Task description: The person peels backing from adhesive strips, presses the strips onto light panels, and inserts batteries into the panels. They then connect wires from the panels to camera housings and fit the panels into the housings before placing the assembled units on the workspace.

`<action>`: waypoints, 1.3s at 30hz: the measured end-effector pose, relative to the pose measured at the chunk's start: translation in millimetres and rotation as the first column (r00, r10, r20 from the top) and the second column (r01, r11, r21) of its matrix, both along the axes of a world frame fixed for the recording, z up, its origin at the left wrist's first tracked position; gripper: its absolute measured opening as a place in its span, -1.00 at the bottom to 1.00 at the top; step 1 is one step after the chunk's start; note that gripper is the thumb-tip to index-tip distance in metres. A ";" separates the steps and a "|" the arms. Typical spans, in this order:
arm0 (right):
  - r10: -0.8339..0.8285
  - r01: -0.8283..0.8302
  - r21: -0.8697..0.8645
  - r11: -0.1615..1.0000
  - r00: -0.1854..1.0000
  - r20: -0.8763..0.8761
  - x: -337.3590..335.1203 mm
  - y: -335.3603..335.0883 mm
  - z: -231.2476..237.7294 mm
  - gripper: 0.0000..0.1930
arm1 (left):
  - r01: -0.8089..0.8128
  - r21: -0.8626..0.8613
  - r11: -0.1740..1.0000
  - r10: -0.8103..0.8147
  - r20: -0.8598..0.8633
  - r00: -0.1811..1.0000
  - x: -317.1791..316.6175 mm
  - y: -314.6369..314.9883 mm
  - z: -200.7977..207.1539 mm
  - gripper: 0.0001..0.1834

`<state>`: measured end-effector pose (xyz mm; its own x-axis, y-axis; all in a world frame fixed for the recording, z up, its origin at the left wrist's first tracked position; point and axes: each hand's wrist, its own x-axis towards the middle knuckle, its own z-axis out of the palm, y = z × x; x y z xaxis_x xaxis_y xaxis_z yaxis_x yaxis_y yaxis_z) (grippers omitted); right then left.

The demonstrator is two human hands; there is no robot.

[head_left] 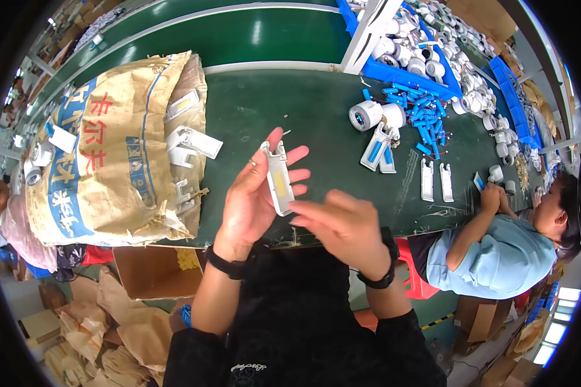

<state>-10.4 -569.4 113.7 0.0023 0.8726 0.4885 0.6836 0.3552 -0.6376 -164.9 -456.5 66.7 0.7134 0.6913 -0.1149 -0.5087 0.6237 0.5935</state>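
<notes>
A long white plastic lamp housing (278, 180) with a yellow rectangular panel rests upright across my left hand (252, 193), whose palm faces up. My left thumb is beside its forked top end, and the other fingers spread out behind it. My right hand (342, 226) has its fingers curled in, with the fingertips at the housing's lower end. Both hands are above the green work table (316, 129). On the left, a large brown paper sack (110, 155) lies on its side with similar white housings (200, 142) at its open mouth.
Blue battery cells (426, 119) lie piled at the right near white round lamp heads (366, 116). Two white housings (427, 180) lie side by side. A blue crate (374, 69) holds more heads. A co-worker (497, 251) sits at the right; a cardboard box (148, 274) stands below the table.
</notes>
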 end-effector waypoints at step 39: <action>-0.005 -0.004 0.044 0.999 0.982 0.190 -2.8 -1.0 -31.4 -0.73 | 0.028 -0.104 0.994 -0.039 -0.112 0.993 10.3 -22.3 7.0 -0.39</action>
